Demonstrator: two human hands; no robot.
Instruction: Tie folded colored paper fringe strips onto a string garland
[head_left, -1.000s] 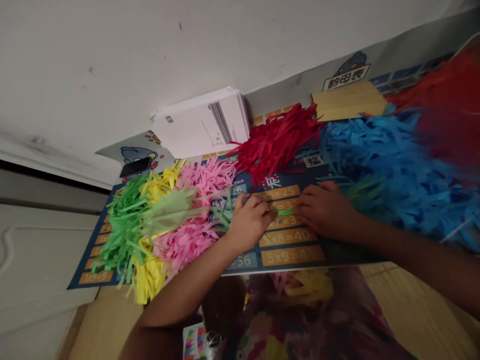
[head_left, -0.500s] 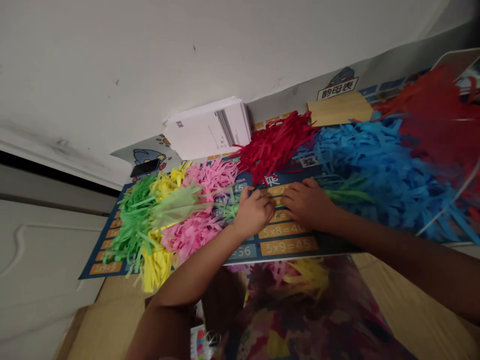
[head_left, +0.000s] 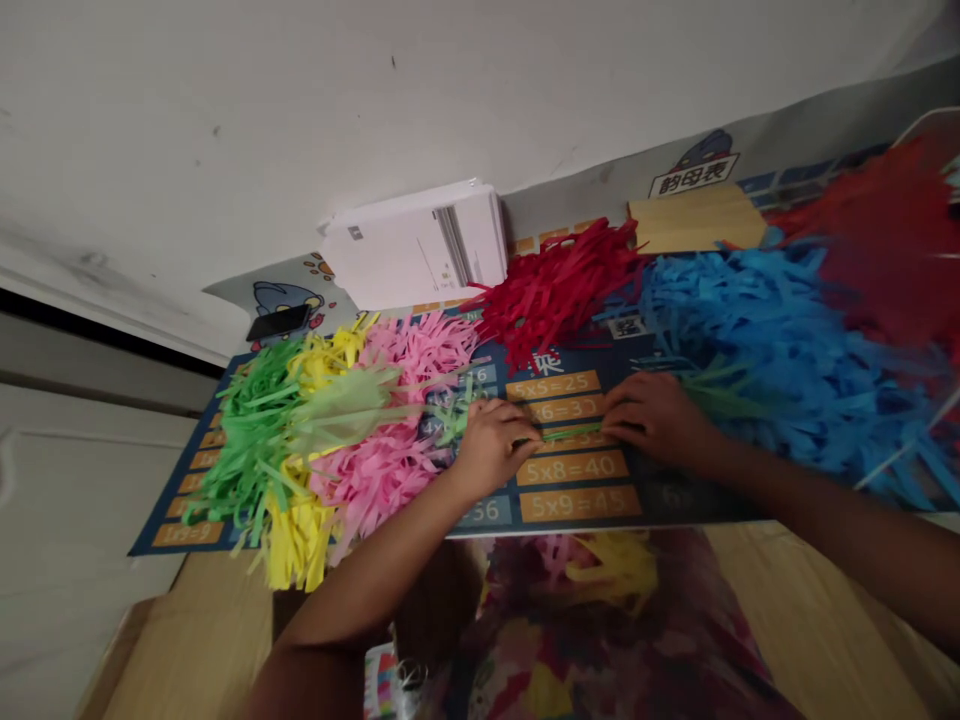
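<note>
A thin twisted strip of green fringed paper (head_left: 571,432) stretches between my two hands, low over the mat. My left hand (head_left: 493,442) pinches its left part, with loose light-green fringe beyond the fingers. My right hand (head_left: 658,415) is closed on its right part, and more green fringe fans out past it towards the blue fringed paper (head_left: 780,330). Pink fringed paper (head_left: 386,475) lies left of my left hand. Behind both hands is a pile of red fringed paper (head_left: 559,290).
A printed times-table mat (head_left: 574,503) covers the table. Green (head_left: 247,430) and yellow fringed paper (head_left: 300,535) lie at the left, near a black phone (head_left: 279,322). White paper stack (head_left: 397,255) and yellow paper (head_left: 697,222) stand by the wall.
My hands have moved apart, uncovering the green strip stretched between them. My right hand has shifted to the right. The camera view has moved slightly.
</note>
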